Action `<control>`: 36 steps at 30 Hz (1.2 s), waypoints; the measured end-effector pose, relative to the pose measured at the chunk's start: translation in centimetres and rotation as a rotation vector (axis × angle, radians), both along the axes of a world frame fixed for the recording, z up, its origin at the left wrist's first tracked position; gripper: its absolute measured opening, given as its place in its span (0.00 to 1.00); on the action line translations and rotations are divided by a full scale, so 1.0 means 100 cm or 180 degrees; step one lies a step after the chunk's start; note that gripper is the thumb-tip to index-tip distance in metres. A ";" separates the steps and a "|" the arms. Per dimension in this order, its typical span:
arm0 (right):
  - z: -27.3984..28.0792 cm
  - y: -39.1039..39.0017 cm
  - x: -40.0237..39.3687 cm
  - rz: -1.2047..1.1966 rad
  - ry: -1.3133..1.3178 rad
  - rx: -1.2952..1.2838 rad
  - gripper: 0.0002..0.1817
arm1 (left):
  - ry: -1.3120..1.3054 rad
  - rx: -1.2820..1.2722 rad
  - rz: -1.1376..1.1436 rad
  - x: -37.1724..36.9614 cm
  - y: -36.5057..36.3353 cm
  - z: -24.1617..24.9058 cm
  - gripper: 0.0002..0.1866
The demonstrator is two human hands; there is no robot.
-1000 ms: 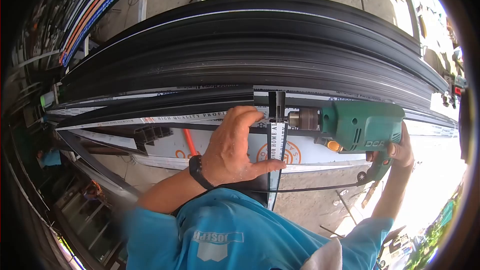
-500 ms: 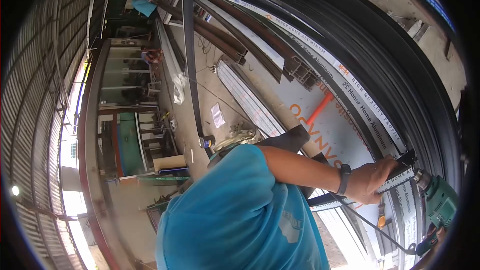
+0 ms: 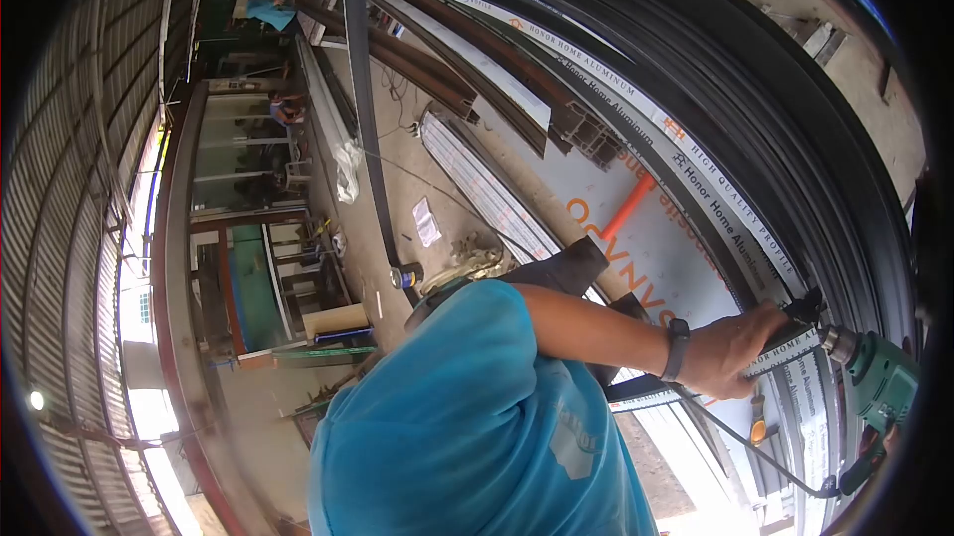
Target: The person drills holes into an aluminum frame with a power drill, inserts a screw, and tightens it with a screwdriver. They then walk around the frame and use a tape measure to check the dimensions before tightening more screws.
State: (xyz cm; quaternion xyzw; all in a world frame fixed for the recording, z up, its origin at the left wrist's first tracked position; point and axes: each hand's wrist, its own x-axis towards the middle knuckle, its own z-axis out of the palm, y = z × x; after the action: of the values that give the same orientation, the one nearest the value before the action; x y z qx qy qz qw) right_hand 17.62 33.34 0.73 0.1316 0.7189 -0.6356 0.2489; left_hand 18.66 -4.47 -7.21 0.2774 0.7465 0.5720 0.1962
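My left hand (image 3: pixel 733 352), with a dark watch on its wrist, is closed around a black aluminum profile (image 3: pixel 780 352) with a printed white protective strip. Close beyond its fingers is a green power drill (image 3: pixel 884 387), its chuck pointing at the profile end. Whether the bit touches the metal is hard to see. My right hand (image 3: pixel 891 440) shows only in part at the dark right edge, wrapped around the drill's handle. A black cord runs from the drill back below my left wrist. An orange-and-black handled tool (image 3: pixel 758 422) lies just below my left hand.
Long black profiles (image 3: pixel 715 89) curve across the upper right. A printed grey panel (image 3: pixel 636 248) carries an orange-red bar (image 3: pixel 628 205). Wrapped profiles (image 3: pixel 487 178), a paper sheet (image 3: pixel 426 222) and a can (image 3: pixel 405 276) are on the floor. Another person (image 3: pixel 268 9) is in the background.
The view has shifted slightly, so the background sits a little further left. The drill appears slightly higher and further right. My left hand keeps its grip on the profile.
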 end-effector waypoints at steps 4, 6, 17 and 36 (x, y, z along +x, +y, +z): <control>0.009 0.014 -0.012 0.0093 0.0025 -0.0011 0.68 | -0.0302 -0.0112 -0.0131 0.002 -0.005 0.004 0.45; 0.022 0.022 -0.018 0.0142 0.0055 -0.0039 0.69 | -0.0290 -0.0257 -0.0119 -0.005 -0.004 0.016 0.41; 0.018 0.056 -0.045 -0.0109 -0.0283 -0.0616 0.59 | -0.0703 -0.0582 -0.0392 -0.014 -0.002 0.026 0.41; 0.029 0.087 -0.053 0.0131 0.0143 -0.0153 0.67 | -0.1168 -0.0572 -0.0483 -0.010 -0.009 0.021 0.41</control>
State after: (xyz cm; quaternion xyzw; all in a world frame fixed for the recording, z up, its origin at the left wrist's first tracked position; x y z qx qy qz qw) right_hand 12.35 42.07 3.63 0.0965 0.7114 -0.6502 0.2489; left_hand 17.66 -5.40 -5.10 0.2054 0.7233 0.5277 0.3952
